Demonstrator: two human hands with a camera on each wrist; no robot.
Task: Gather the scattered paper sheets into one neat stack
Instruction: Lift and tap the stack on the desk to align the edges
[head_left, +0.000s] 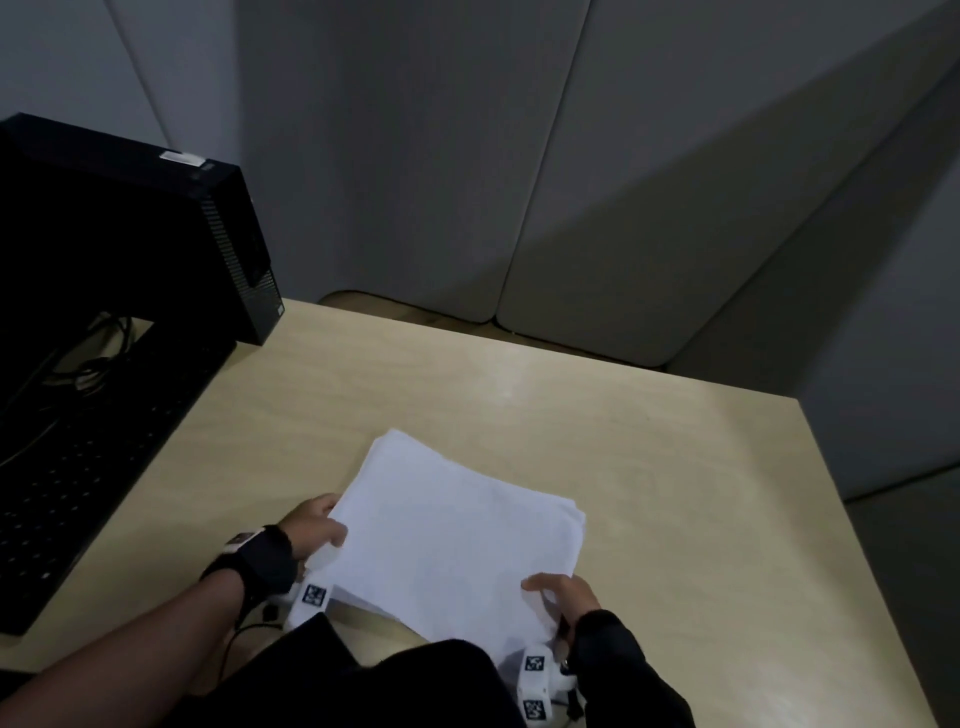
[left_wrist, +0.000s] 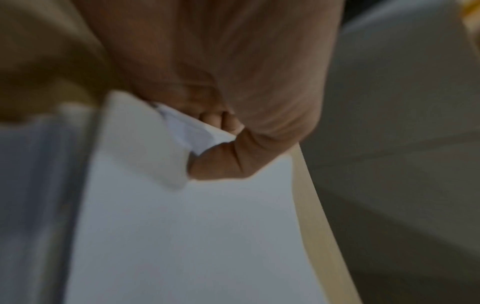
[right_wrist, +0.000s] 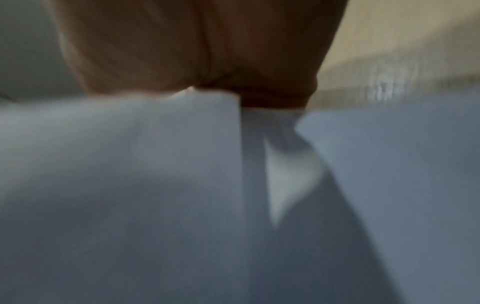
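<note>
We hold the paper sheets (head_left: 457, 540) as one bundle over the near middle of the bench (head_left: 675, 467), both hands on it. Left hand (head_left: 314, 530) grips the left edge, thumb on top and fingers (left_wrist: 228, 123) curled under, the left wrist view confirms the pinch. Right hand (head_left: 566, 597) grips the near right corner, thumb on top; right wrist view is blurred but shows sheets wedged into the hand. Gathering looks done: no loose sheets seen elsewhere on the bench. Not neat yet, edges fan out at the far and right sides, layers offset. Left to do, we judge: square the edges, lay the stack flat. Black computer tower (head_left: 130, 223) and keyboard (head_left: 78, 467) sit far left, well apart
</note>
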